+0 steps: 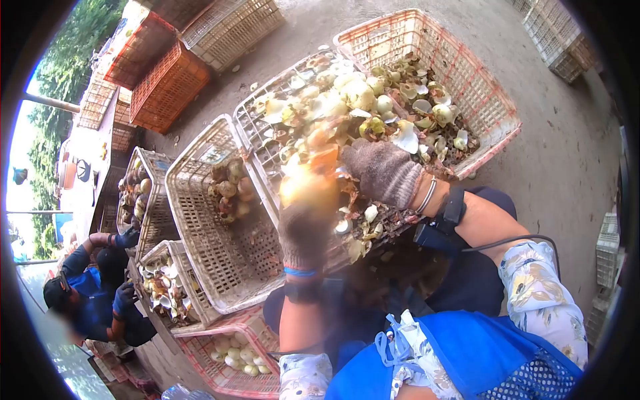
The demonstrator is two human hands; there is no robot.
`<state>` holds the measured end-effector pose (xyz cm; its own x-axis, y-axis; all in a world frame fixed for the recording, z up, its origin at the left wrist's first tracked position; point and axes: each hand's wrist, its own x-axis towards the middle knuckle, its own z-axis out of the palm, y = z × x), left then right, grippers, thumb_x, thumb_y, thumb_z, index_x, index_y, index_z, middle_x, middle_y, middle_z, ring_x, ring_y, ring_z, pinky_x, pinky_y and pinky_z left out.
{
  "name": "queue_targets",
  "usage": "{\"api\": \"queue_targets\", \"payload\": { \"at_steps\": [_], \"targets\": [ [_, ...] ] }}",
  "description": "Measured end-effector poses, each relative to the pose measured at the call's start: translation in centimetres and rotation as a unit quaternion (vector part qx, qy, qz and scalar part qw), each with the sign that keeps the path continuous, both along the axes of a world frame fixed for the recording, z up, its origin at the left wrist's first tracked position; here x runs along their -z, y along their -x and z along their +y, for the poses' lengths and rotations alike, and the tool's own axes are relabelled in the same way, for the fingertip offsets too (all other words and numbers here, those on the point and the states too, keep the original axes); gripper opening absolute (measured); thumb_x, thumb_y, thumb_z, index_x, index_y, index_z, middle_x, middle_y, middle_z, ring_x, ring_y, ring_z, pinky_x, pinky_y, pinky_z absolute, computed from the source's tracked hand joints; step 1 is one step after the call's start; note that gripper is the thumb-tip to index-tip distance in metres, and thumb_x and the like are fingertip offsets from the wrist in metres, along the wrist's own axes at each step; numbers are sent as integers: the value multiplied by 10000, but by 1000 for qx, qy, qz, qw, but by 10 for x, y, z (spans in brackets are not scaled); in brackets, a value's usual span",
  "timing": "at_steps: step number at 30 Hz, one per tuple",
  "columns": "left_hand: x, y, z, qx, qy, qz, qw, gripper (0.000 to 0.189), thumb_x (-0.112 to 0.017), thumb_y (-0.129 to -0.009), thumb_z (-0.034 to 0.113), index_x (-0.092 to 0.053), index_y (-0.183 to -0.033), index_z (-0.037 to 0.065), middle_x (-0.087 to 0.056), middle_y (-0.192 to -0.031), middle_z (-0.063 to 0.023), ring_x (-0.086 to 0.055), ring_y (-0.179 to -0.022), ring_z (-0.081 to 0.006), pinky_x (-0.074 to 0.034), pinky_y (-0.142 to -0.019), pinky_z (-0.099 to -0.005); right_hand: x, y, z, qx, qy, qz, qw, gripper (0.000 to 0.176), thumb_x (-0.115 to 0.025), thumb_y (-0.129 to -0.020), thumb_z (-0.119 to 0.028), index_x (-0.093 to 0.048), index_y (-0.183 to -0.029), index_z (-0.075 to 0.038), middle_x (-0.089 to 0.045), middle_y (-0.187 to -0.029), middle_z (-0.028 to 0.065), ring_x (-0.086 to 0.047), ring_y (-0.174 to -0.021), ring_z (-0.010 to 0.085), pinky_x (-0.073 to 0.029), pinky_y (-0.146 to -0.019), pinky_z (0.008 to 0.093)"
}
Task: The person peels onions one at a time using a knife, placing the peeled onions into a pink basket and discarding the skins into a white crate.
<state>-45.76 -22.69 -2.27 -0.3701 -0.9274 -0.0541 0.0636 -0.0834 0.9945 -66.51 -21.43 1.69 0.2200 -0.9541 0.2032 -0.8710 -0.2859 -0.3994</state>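
Observation:
My left hand [303, 233], in a dark glove and smeared by motion, is closed round a blurred, pale yellow onion [303, 192]. My right hand [383, 172], in a grey-brown knitted glove, has its fingers curled in beside it; what they grip is hidden. An orange blurred patch [325, 160] shows between the two hands. Both hands are above a heap of onion peelings and cut pieces [407, 100], which spreads over a white mesh rack [257, 127] and into a large red-and-white crate [467, 73].
To the left, a tilted crate [250, 267] holds several brown-skinned onions [230, 190]. A pink crate [200, 350] with pale peeled onions [240, 353] stands at lower left. Another person [100, 287] works near a crate of peelings [167, 293]. Orange crates [170, 87] stand behind.

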Motion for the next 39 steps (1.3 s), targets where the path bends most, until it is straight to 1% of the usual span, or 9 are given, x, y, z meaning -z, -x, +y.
{"api": "queue_targets", "payload": {
  "at_steps": [10,12,19,23,25,31,34,37,39],
  "targets": [
    [-13,-20,10,7,66,-179,982,733,-690,-723,251,-412,-1367,38,-487,-1347,-159,-465,-1258,-361,-365,-1077,-544,7,22,-1,223,-66,-130,964,286,-694,-815,-290,-633,-883,-19,-673,-779,167,-669,-748,317,-531,-685,412],
    [-11,-17,4,-23,40,-118,992,753,-687,-697,244,-411,-1367,37,-481,-1348,-162,-458,-1258,-369,-344,-1098,-540,-10,11,8,157,-223,-491,828,393,-675,-852,-433,-620,-905,-48,-644,-706,84,-638,-601,206,-504,-524,326],
    [-65,8,12,33,-196,227,954,883,-742,-604,257,-390,-1375,10,-493,-1324,-167,-492,-1218,-359,-385,-1073,-506,15,-28,4,43,-421,-790,443,454,-698,-838,-451,-611,-1066,-67,-637,-734,14,-594,-534,133,-464,-413,245],
    [-66,1,0,126,19,2,992,999,-908,-470,186,-448,-1340,15,-579,-1227,-115,-574,-1121,-224,-482,-964,-392,-16,-9,1,45,-301,-794,525,344,-752,-801,-219,-643,-1076,-44,-677,-813,17,-649,-728,143,-544,-658,293],
    [-59,-1,-3,126,149,-127,973,983,-913,-445,172,-477,-1312,18,-595,-1197,-106,-582,-1108,-221,-487,-960,-385,-21,-2,-1,103,-212,-532,813,263,-738,-796,-206,-670,-973,-24,-676,-795,24,-633,-725,120,-529,-648,304],
    [-59,13,12,107,4,22,994,959,-862,-538,168,-410,-1371,26,-542,-1284,-138,-558,-1149,-282,-467,-995,-441,6,-7,-5,165,-137,-438,873,211,-685,-783,-183,-671,-938,-40,-668,-771,124,-647,-720,238,-524,-672,353],
    [-44,17,6,14,-257,354,899,868,-753,-650,235,-367,-1412,78,-413,-1415,-192,-420,-1288,-414,-431,-1016,-563,28,6,-13,120,9,32,992,146,-560,-827,-112,-651,-929,-62,-658,-841,105,-657,-821,317,-530,-757,419],
    [-42,0,-2,32,-197,419,886,792,-718,-789,470,-379,-1417,126,-438,-1406,-160,-368,-1331,-432,-429,-1013,-585,-4,27,-18,224,-127,-197,946,310,-664,-797,-306,-644,-948,-36,-659,-949,187,-631,-940,354,-506,-827,420],
    [-34,-8,-14,61,-153,444,881,748,-682,-805,557,-441,-1373,133,-486,-1361,-154,-462,-1260,-408,-472,-974,-563,-30,36,-21,202,-190,-42,960,447,-720,-763,-396,-633,-1003,-30,-655,-968,206,-621,-959,370,-498,-845,441]
  ]
}}
